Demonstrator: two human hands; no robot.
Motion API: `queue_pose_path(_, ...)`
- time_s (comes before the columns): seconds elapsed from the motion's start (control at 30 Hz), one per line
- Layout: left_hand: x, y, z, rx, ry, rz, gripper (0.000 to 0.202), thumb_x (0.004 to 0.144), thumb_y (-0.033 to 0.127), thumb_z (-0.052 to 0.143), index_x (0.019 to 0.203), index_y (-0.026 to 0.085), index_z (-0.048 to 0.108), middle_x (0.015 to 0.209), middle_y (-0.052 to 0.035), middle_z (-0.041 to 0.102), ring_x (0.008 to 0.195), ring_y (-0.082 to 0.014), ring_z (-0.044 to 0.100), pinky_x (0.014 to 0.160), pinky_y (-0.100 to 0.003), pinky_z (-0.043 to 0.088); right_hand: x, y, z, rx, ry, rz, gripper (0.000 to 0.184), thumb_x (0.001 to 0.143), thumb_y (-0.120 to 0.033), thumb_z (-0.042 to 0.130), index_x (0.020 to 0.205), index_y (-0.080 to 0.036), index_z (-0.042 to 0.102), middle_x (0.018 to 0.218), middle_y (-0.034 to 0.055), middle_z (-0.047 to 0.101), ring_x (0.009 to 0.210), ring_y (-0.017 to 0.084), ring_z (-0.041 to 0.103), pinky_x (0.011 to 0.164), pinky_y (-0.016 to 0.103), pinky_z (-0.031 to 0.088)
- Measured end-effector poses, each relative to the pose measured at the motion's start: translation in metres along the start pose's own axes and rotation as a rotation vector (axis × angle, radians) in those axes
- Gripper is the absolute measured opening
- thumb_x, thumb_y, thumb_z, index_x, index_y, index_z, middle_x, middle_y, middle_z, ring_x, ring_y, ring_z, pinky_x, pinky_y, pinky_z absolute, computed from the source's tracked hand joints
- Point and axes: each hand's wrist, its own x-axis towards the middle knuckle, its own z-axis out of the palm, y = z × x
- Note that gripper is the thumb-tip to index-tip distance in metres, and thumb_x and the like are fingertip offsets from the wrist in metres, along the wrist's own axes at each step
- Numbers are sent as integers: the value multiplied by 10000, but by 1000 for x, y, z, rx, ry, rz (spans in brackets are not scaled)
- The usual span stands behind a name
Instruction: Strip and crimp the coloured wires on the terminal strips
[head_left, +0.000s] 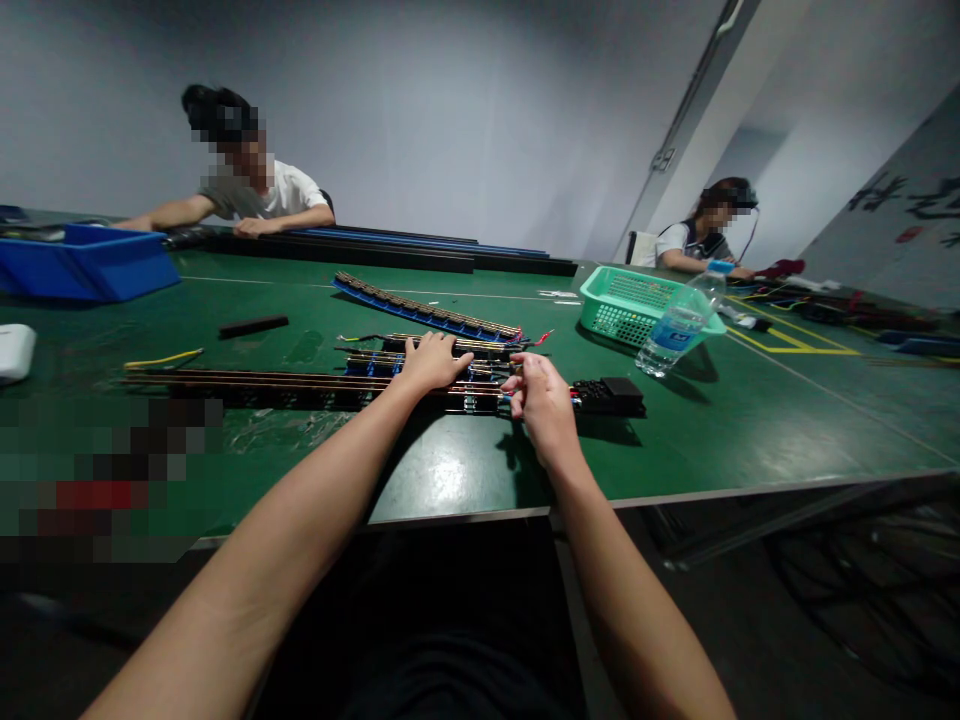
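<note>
Over the dark strips (337, 393), left hand (432, 364) palm-down, fingers spread; right hand (544, 398) alongside, fingers curled, their hold unclear.

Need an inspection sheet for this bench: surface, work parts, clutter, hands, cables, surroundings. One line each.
Surface: green tabletop, with scuffs near the front edge.
Work parts: long dark rail lying crosswise, copper-coloured rods along it; blue-edged strip slanted behind.
Clutter: blue bin, short black bar, green basket, clear bottle in front of it.
Hands: left hand spread over the parts; right hand curled near the rail's right end, grip unclear.
Cables: red wires at the strip's right end; yellow wire behind the rail's left end.
Surroundings: two co-workers, far left and far right; pale wall behind.
</note>
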Motion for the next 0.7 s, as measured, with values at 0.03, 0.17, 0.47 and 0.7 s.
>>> queue_pose_path(0.03,0,0,0,-2,0,1,581,978,587,391,1347,184,588,1440,-153,565,1371,-351,440,1153,-609,282,2,-4,-2,99,44,34,446,938,-586,426,1055,-188,591,662,-29,607,422,83,456,447,231,333)
queue_pose_path(0.17,-1,0,-1,-11,7,4,603,968,597,391,1357,177,581,1443,-163,561,1366,-348,448,1149,-617,284,21,-24,-14,246,162,-60,506,909,-654,472,1055,-187,600,653,-41,602,375,48,431,394,215,289)
queue_pose_path(0.47,-4,3,-7,-10,-23,-9,586,959,572,372,1349,185,575,1449,-157,557,1369,-337,447,1162,-607,262,95,-5,-22,285,223,162,444,930,-590,500,889,-160,604,478,-63,551,284,55,410,321,187,225)
queue_pose_path(0.7,-4,2,-7,-11,-28,3,613,957,585,367,1367,173,564,1461,-171,542,1384,-353,432,1165,-615,252,88,4,-29,342,236,155,357,926,-483,509,868,-149,620,474,-58,560,285,52,401,315,185,233)
